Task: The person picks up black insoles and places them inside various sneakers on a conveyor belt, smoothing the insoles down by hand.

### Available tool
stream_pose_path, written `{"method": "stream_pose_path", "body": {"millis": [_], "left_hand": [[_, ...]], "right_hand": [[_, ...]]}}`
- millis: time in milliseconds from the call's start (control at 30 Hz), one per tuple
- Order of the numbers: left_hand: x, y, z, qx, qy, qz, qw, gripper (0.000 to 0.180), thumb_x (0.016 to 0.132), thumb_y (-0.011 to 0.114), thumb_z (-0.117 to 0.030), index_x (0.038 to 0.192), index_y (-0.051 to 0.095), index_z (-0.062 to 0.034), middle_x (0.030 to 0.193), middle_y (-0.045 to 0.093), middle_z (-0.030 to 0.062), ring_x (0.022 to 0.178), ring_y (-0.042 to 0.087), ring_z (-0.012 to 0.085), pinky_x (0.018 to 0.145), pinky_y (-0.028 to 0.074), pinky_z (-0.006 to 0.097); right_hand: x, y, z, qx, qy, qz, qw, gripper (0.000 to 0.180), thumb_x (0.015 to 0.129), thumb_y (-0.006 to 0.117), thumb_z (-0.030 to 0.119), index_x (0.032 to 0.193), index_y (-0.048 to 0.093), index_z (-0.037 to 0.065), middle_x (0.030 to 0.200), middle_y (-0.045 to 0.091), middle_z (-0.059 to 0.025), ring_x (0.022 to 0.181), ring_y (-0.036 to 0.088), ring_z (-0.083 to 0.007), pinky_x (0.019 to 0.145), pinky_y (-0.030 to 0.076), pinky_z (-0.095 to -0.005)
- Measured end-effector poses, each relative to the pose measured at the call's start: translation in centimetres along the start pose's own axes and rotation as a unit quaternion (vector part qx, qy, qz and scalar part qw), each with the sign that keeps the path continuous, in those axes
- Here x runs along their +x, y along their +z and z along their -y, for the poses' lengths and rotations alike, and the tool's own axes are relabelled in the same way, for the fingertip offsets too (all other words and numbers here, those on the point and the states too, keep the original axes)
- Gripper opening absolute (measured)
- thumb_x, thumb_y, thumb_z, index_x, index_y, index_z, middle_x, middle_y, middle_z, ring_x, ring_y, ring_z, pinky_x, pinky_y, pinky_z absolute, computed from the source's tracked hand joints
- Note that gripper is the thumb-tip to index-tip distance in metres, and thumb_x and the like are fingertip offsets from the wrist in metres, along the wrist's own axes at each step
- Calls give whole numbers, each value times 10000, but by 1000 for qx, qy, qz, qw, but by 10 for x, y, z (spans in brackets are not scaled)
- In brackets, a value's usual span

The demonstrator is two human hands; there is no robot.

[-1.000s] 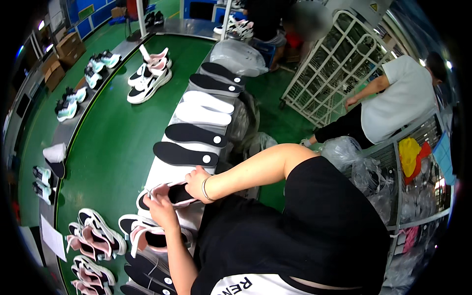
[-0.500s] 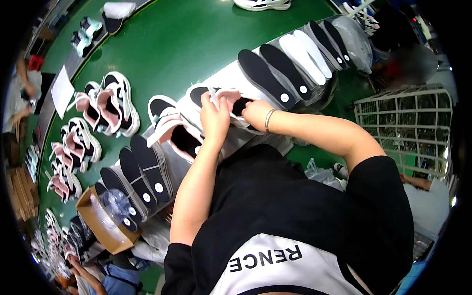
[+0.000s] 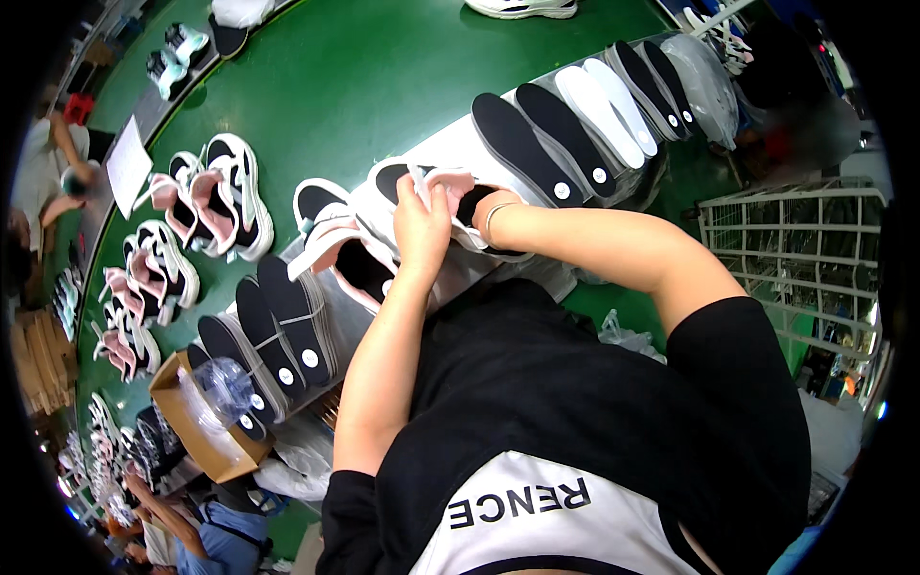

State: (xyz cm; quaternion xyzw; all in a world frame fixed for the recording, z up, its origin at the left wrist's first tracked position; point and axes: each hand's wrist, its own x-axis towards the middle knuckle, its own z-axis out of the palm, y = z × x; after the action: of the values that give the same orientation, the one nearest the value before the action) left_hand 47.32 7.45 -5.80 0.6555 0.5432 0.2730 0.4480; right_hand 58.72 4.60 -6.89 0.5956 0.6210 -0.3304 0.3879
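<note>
My left hand (image 3: 423,228) pinches the tongue of a white and black sneaker with pink lining (image 3: 452,180), holding it up at the collar. My right hand (image 3: 491,213), with a bangle at the wrist, reaches down into the shoe's opening, and its fingers are hidden inside. Left of it, touching or nearly so, lies a second sneaker (image 3: 324,251) of the same kind, its dark inside showing. Both rest on a pale board along the bench edge. Just right of my right hand are black insoles (image 3: 517,144) with round white stickers at their heels.
White insoles (image 3: 602,113) and more black insoles (image 3: 644,86) lie farther right. Tied insole bundles (image 3: 283,321) and a cardboard box (image 3: 225,465) with clear plastic sit at left. Paired sneakers (image 3: 213,196) stand on the green table (image 3: 355,77). A white wire rack (image 3: 795,206) is at right.
My right hand has pushed deeper into the sneaker, so its fingers have gone out of sight. My left hand keeps its hold on the tongue. The view has shifted slightly.
</note>
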Motion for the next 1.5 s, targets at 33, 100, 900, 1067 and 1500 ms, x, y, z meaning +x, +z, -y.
{"method": "stream_pose_path", "body": {"millis": [33,100,900,1067,1500], "left_hand": [[0,0,-3,18,-1,-1,1000,387,788,510,-266,1027,430,28,884,567,268,835,557,397,722,433,405],[3,-2,-9,52,125,-1,991,365,809,487,-221,1048,421,47,955,538,285,910,537,379,758,427,379],[7,77,-48,135,258,115,950,458,758,545,-370,1044,482,-18,972,550,210,874,540,323,749,440,390],[17,87,-45,172,271,111,940,453,738,554,-419,983,523,-40,943,557,207,832,547,327,714,450,398],[42,19,32,388,60,154,907,428,756,540,-406,988,554,-47,933,570,187,834,555,301,723,446,360]], "right_hand": [[-1,-1,0,13,-39,-11,999,300,713,597,172,1010,620,135,1069,580,-53,979,552,-235,819,442,-322],[-5,-4,4,51,-78,-57,994,304,709,594,169,1009,617,128,1053,580,-63,963,553,-242,809,441,-335],[-27,19,-47,269,-114,-223,930,353,660,560,142,998,583,41,867,580,-178,780,572,-321,682,432,-495],[-22,21,-48,276,-122,-214,929,364,650,553,137,995,575,23,828,580,-202,742,576,-338,656,430,-528],[-51,38,-23,124,-145,-64,980,479,674,521,159,1132,453,36,875,582,-205,814,559,-359,727,345,-628]]}}
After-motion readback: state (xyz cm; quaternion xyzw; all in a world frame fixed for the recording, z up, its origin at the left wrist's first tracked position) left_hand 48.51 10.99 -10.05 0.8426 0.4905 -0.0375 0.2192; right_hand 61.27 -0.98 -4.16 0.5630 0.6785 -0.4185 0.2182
